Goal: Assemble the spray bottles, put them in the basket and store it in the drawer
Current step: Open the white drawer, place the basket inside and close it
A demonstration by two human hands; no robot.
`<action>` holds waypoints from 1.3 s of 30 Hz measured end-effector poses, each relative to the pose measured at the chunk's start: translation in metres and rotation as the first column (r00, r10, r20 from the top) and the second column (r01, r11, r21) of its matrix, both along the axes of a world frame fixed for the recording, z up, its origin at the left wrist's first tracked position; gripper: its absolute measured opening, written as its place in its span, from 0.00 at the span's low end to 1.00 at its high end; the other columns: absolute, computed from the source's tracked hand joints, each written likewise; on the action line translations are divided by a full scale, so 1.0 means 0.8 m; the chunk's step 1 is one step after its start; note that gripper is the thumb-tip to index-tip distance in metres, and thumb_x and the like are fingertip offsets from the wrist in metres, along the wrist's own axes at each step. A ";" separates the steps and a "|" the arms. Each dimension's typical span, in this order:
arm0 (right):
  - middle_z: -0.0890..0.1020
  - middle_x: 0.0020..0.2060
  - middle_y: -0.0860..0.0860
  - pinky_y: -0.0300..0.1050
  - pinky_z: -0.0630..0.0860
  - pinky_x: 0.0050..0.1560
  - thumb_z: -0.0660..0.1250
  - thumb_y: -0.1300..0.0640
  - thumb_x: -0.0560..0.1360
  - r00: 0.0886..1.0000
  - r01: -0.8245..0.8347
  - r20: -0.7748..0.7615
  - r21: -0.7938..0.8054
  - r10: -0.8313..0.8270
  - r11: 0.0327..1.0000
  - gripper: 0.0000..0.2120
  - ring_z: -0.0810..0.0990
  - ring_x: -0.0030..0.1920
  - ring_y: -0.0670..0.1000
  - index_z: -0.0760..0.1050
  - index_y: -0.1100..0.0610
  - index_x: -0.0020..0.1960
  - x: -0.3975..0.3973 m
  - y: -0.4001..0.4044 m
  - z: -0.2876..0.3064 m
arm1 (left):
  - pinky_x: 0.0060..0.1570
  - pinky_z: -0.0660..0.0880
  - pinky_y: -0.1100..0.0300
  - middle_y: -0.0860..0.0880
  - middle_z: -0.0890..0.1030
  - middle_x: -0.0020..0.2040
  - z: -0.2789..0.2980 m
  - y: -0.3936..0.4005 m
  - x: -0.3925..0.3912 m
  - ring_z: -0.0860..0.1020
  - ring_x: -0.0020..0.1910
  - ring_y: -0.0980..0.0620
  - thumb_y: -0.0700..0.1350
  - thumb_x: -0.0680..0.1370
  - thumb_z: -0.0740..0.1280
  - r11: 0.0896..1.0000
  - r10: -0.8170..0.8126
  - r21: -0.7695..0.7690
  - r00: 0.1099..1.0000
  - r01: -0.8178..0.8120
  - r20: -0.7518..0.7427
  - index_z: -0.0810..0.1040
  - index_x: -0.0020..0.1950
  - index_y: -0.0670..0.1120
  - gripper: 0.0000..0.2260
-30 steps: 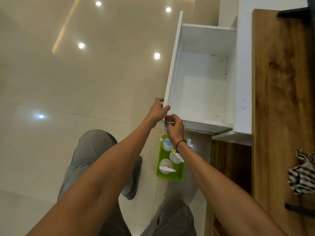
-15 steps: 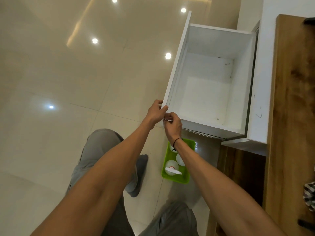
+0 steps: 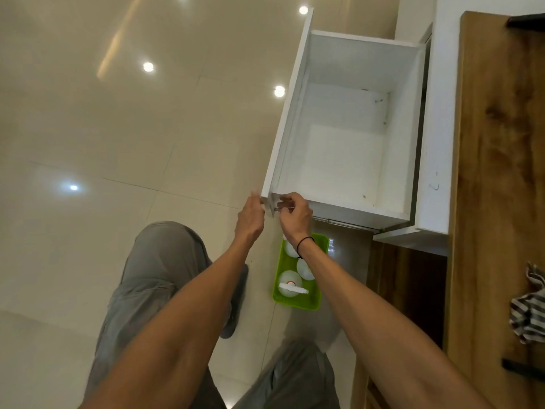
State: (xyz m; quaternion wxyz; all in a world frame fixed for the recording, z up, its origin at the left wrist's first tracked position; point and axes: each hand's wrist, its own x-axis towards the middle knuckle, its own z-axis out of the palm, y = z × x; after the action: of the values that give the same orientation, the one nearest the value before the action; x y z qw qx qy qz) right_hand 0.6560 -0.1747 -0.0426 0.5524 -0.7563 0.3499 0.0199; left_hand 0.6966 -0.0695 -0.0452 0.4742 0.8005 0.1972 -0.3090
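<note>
Here the white drawer (image 3: 348,149) stands pulled out, both hands at its near front corner, the left hand (image 3: 250,215) outside, the right hand (image 3: 295,214) seemingly pinching something small, and below them the green basket (image 3: 312,302) of bottles (image 3: 290,286) on the floor.

Green basket (image 3: 321,243): the right forearm crosses it and hides its near-right side.
Spray bottles (image 3: 290,284): three white tops show; the wrist covers most of two.
Right hand (image 3: 295,215): fingertips pinch something small at the drawer (image 3: 343,154) corner, too small to tell.
Left hand (image 3: 250,218): blurred at the fingers.
Striped cloth (image 3: 529,311): cut off by the right edge.
Bench (image 3: 498,172): runs out of frame.
</note>
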 end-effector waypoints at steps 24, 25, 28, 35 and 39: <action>0.77 0.68 0.61 0.59 0.79 0.65 0.69 0.56 0.79 0.793 0.097 -0.609 0.077 -0.030 0.992 0.21 0.78 0.66 0.64 0.72 0.57 0.70 -0.134 -0.132 -0.179 | 0.68 0.75 0.44 0.37 0.75 0.73 -0.168 -0.018 -0.093 0.76 0.70 0.35 0.47 0.84 0.64 0.812 -0.445 0.212 0.812 0.544 -0.378 0.60 0.82 0.43 0.27; 0.76 0.69 0.61 0.61 0.79 0.65 0.68 0.56 0.80 0.779 0.113 -0.626 0.103 -0.023 0.988 0.21 0.78 0.66 0.64 0.71 0.56 0.71 -0.137 -0.130 -0.185 | 0.67 0.76 0.43 0.37 0.75 0.73 -0.173 -0.019 -0.095 0.76 0.70 0.35 0.47 0.84 0.64 0.804 -0.457 0.205 0.800 0.559 -0.389 0.59 0.82 0.44 0.28; 0.75 0.69 0.61 0.63 0.79 0.65 0.65 0.58 0.81 0.767 0.150 -0.641 0.133 -0.031 0.980 0.20 0.77 0.66 0.64 0.70 0.55 0.72 -0.138 -0.125 -0.201 | 0.67 0.76 0.42 0.37 0.76 0.73 -0.188 -0.024 -0.099 0.76 0.69 0.35 0.46 0.84 0.63 0.772 -0.492 0.198 0.765 0.604 -0.415 0.60 0.82 0.44 0.27; 0.80 0.62 0.64 0.65 0.80 0.61 0.66 0.60 0.81 0.772 0.152 -0.635 0.173 -0.008 0.973 0.14 0.81 0.61 0.65 0.73 0.59 0.66 -0.134 -0.115 -0.234 | 0.64 0.77 0.42 0.33 0.77 0.70 -0.224 -0.031 -0.094 0.79 0.65 0.32 0.39 0.84 0.60 0.728 -0.539 0.217 0.739 0.650 -0.404 0.60 0.81 0.42 0.25; 0.79 0.63 0.65 0.61 0.80 0.61 0.61 0.62 0.83 0.759 0.103 -0.651 0.151 0.020 0.983 0.15 0.80 0.62 0.65 0.71 0.60 0.69 -0.136 -0.111 -0.250 | 0.55 0.82 0.44 0.31 0.76 0.69 -0.237 -0.034 -0.087 0.81 0.61 0.30 0.38 0.85 0.57 0.691 -0.580 0.200 0.698 0.694 -0.420 0.52 0.85 0.45 0.29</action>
State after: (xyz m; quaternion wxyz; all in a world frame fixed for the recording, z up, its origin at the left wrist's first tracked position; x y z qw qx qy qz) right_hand 0.5470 -0.2634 -0.2427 0.4625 -0.6421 0.5330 0.2995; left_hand 0.6269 -0.0967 -0.2349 0.1482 0.8255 0.0286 -0.5438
